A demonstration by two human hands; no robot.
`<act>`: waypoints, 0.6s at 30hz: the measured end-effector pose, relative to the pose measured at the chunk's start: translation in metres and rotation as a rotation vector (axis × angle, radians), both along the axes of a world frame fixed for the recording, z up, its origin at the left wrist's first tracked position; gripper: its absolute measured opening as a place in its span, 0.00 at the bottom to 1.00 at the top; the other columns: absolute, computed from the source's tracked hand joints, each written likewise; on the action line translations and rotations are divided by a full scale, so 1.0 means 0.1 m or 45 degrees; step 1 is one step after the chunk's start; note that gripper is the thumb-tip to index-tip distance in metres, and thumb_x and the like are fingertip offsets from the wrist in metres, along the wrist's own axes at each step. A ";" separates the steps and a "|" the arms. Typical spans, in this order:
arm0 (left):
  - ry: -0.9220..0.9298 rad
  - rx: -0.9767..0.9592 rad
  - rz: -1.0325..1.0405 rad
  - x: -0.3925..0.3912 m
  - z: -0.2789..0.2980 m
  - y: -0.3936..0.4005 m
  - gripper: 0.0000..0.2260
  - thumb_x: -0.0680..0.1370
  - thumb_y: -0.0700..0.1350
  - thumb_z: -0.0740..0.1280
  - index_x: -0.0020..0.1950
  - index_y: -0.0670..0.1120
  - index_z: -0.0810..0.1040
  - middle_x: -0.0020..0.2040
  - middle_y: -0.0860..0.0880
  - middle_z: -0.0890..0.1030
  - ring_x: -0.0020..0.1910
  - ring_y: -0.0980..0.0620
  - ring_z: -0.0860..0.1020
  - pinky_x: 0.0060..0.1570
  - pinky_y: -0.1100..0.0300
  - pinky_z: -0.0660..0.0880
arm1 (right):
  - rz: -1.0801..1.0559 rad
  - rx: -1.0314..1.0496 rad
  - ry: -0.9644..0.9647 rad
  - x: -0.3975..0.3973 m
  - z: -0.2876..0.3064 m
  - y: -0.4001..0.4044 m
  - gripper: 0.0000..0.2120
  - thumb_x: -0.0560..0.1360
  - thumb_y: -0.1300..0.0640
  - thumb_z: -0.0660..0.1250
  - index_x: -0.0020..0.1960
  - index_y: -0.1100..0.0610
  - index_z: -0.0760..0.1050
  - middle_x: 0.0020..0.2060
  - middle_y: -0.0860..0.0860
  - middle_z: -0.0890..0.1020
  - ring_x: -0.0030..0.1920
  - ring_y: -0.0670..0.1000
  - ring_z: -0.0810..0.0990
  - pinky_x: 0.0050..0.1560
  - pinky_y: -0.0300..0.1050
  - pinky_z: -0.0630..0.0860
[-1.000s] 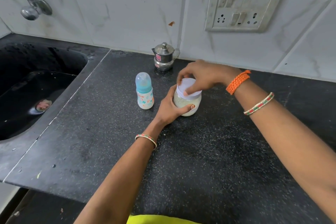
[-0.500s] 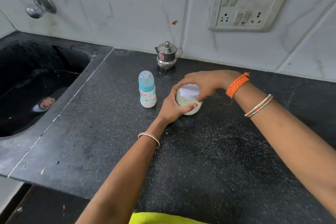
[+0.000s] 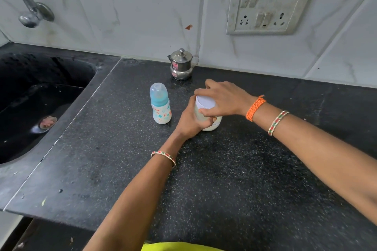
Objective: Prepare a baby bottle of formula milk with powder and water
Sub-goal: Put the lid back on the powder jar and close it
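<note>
A small clear jar of pale formula powder (image 3: 212, 126) stands on the black granite counter (image 3: 224, 179). My left hand (image 3: 190, 121) wraps around the jar's left side. From above, my right hand (image 3: 221, 99) grips its white lid (image 3: 205, 102), which sits on the jar. A baby bottle (image 3: 160, 104) with a clear blue cap and a printed white body stands upright just left of the jar, apart from my hands. A small steel lidded pot (image 3: 181, 64) stands behind them against the wall.
A black sink (image 3: 40, 96) lies at the left, with a steel tap (image 3: 28, 8) above it. A switch and socket plate (image 3: 269, 6) is on the tiled wall. The counter's front edge runs along the lower left.
The white lid was tilted above the jar's mouth a second ago; now it sits down on the jar with my right hand gripping it. My left hand stays on the jar.
</note>
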State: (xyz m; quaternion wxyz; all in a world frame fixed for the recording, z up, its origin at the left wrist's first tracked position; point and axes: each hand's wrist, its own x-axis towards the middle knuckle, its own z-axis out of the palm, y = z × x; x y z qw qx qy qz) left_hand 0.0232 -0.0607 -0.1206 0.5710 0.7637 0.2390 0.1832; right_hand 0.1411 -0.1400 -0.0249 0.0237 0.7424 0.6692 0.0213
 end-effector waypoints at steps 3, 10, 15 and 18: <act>-0.043 0.015 0.051 0.02 0.04 -0.05 0.30 0.63 0.48 0.73 0.62 0.54 0.65 0.55 0.55 0.78 0.53 0.60 0.77 0.52 0.55 0.77 | -0.122 0.100 -0.024 -0.07 -0.07 0.02 0.25 0.72 0.38 0.62 0.64 0.50 0.71 0.45 0.53 0.67 0.36 0.56 0.72 0.38 0.45 0.65; -0.038 0.014 0.147 0.00 0.02 -0.17 0.35 0.60 0.50 0.76 0.65 0.55 0.66 0.59 0.53 0.78 0.57 0.53 0.78 0.58 0.46 0.76 | -0.325 0.140 0.018 -0.22 -0.09 0.05 0.23 0.74 0.38 0.60 0.60 0.53 0.71 0.51 0.56 0.73 0.42 0.60 0.76 0.39 0.47 0.66; 0.052 0.098 -0.077 0.04 0.17 -0.01 0.44 0.71 0.50 0.75 0.77 0.46 0.50 0.75 0.47 0.62 0.73 0.50 0.63 0.71 0.55 0.63 | -0.628 0.253 0.393 -0.02 -0.03 0.11 0.24 0.71 0.38 0.65 0.60 0.52 0.74 0.56 0.54 0.78 0.54 0.57 0.77 0.48 0.47 0.71; 0.036 0.069 0.014 0.13 0.34 0.17 0.39 0.76 0.49 0.69 0.78 0.47 0.47 0.78 0.47 0.55 0.76 0.50 0.56 0.72 0.55 0.57 | -0.761 0.362 0.509 0.30 0.08 0.27 0.26 0.71 0.40 0.68 0.61 0.55 0.72 0.57 0.57 0.77 0.56 0.58 0.76 0.50 0.47 0.72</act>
